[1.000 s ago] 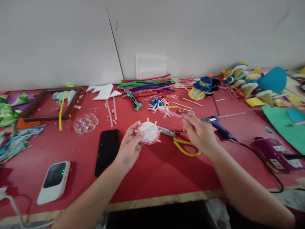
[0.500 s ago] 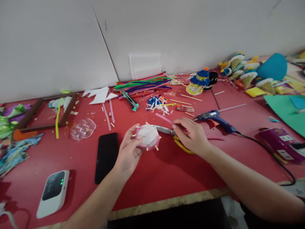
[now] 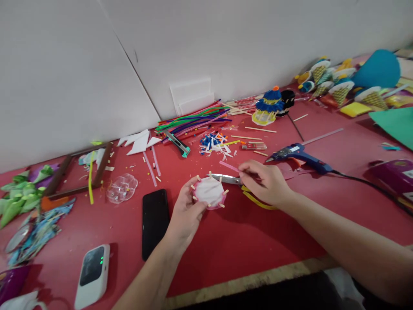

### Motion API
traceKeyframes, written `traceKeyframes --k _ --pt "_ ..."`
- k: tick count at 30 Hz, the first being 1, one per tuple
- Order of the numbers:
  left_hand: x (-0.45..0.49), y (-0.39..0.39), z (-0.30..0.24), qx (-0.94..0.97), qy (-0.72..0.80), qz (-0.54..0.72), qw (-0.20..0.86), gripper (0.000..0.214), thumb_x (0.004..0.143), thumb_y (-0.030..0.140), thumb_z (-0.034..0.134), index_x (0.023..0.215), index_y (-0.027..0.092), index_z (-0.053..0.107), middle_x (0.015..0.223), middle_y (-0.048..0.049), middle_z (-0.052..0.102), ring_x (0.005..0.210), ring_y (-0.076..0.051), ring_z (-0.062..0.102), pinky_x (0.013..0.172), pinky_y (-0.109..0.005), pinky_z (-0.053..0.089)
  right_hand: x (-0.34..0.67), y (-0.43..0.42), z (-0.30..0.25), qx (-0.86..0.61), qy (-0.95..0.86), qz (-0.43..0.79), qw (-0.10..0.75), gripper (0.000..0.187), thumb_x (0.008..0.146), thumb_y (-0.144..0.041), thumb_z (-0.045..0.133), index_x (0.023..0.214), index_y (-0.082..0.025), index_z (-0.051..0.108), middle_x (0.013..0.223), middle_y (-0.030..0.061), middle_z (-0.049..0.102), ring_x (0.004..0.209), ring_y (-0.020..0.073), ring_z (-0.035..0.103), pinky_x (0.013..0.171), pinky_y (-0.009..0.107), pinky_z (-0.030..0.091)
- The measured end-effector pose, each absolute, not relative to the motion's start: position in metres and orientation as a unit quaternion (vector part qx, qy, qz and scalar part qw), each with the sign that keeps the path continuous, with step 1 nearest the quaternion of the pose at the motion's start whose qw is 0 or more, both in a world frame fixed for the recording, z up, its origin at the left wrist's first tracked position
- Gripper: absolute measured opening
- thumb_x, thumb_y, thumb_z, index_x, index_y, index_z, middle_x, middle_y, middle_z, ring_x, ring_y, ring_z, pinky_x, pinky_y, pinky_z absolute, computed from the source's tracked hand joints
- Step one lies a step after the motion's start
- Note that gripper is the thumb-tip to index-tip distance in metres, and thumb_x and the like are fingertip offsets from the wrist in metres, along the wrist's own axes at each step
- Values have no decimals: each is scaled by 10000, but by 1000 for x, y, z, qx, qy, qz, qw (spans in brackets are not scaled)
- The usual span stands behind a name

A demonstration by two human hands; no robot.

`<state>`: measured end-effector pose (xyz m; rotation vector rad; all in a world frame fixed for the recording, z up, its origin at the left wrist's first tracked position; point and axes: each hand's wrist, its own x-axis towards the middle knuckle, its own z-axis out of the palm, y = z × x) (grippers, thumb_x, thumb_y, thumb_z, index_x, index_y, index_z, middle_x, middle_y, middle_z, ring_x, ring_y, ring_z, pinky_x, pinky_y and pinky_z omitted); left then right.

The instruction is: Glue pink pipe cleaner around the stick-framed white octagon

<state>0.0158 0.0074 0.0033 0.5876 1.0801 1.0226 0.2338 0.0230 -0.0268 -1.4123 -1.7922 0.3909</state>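
My left hand (image 3: 190,209) is closed on the rim of a small round white disc (image 3: 209,190) with a pink edge. Several short pale wooden sticks stand out around that edge. To the right, my right hand (image 3: 263,183) pinches a thin pink strip (image 3: 228,166), whose end points toward the upper left. Scissors with yellow handles (image 3: 258,202) lie on the red table, partly hidden by my right hand. Their metal blade (image 3: 222,177) reaches behind the disc. A blue hot glue gun (image 3: 300,157) rests to the right of my right hand.
A black phone (image 3: 155,224) and a white device (image 3: 93,275) lie at the left. Behind the hands are cut straw bits (image 3: 213,142), a utility knife (image 3: 177,143), and pipe cleaners (image 3: 193,118). A blue-topped carousel-like model (image 3: 269,105) stands near the wall.
The view has shifted, so the table's things sit differently in it. The disc is tilted a little differently in my left hand. My right hand still pinches the pink strip.
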Motion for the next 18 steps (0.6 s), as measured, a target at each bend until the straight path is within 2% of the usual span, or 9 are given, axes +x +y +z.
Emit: traceKeyframes --k 5,10,15,18 --pt "17 4 7 260 471 446 716 551 651 12 726 1150 239 671 1076 -34 722 959 -170 673 804 -244 533 232 19 -25 -544 -697 219 414 54 882 -260 518 855 -260 565 658 -16 684 517 145 624 508 246 463" --pt "18 5 3 209 475 437 735 510 674 3 723 1128 234 693 970 -18 738 801 -116 673 749 -205 532 227 19 -27 -516 -699 258 422 101 927 -308 511 961 -264 595 660 -15 697 567 156 673 538 247 500" --pt "18 9 0 164 477 491 710 368 723 -1 686 1021 214 707 826 6 717 711 -94 661 726 -201 546 228 18 -26 -523 -696 245 426 67 903 -282 533 887 -255 593 729 0 709 569 148 655 548 251 499" --pt "17 9 1 178 464 509 703 326 753 55 711 1022 236 689 908 5 723 743 -112 675 758 -254 571 229 19 -25 -511 -720 234 407 75 894 -249 530 864 -251 599 730 0 704 578 143 648 564 246 505"
